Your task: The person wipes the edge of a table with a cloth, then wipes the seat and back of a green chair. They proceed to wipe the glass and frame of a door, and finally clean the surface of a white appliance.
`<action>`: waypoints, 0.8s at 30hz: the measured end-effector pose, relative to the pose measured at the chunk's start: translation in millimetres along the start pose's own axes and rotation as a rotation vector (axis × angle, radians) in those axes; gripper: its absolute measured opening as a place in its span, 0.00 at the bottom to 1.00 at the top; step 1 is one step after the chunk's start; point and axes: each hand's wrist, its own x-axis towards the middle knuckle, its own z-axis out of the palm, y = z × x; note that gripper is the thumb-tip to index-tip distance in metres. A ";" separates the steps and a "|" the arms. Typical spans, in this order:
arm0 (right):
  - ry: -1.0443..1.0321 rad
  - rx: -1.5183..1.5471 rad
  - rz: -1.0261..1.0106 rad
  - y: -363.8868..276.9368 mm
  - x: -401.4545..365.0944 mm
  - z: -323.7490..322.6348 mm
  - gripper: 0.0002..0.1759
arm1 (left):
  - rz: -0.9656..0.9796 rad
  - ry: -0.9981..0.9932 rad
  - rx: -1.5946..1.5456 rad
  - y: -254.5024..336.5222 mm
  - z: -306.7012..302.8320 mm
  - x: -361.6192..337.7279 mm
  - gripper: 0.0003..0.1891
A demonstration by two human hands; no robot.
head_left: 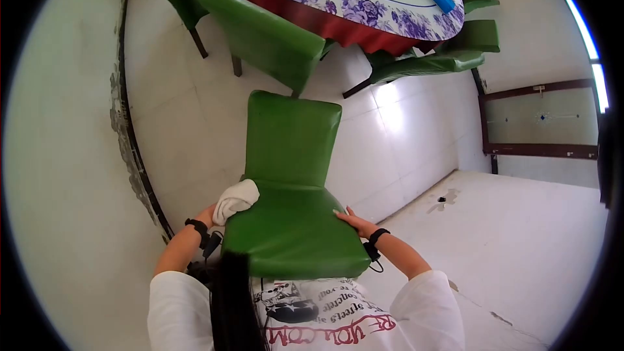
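Observation:
A green padded chair stands right in front of me, its backrest on the far side. At the left edge of its seat, my left hand is closed on a white cloth. The cloth is bunched and covers most of the fingers; it touches the seat's side near the backrest. My right hand rests against the seat's right edge, its fingers stretched out and holding nothing. Both wrists wear black bands.
Beyond the chair is a round table with a purple floral top and red skirt, ringed by more green chairs. A blue object lies on it. Walls run along the left and right; a brown-framed door is at the right.

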 end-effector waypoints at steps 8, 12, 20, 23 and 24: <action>-0.136 -0.172 -0.153 -19.8 -24.4 11.5 0.41 | 0.053 0.162 -0.205 6.6 17.7 5.2 0.22; -0.201 -0.185 -0.115 -35.5 -32.7 8.4 0.35 | 0.257 0.145 -0.229 6.8 49.4 -45.0 0.21; -0.237 -0.370 -0.156 -52.1 -10.5 36.4 0.31 | 0.385 0.167 -0.183 -29.2 26.6 -104.8 0.20; -0.197 -0.484 -0.217 -66.0 5.6 68.5 0.30 | 0.406 0.160 -0.233 -42.5 1.0 -123.6 0.19; -0.210 -0.438 -0.205 -78.1 -5.1 90.8 0.29 | 0.415 0.160 -0.252 -46.4 -8.4 -130.0 0.19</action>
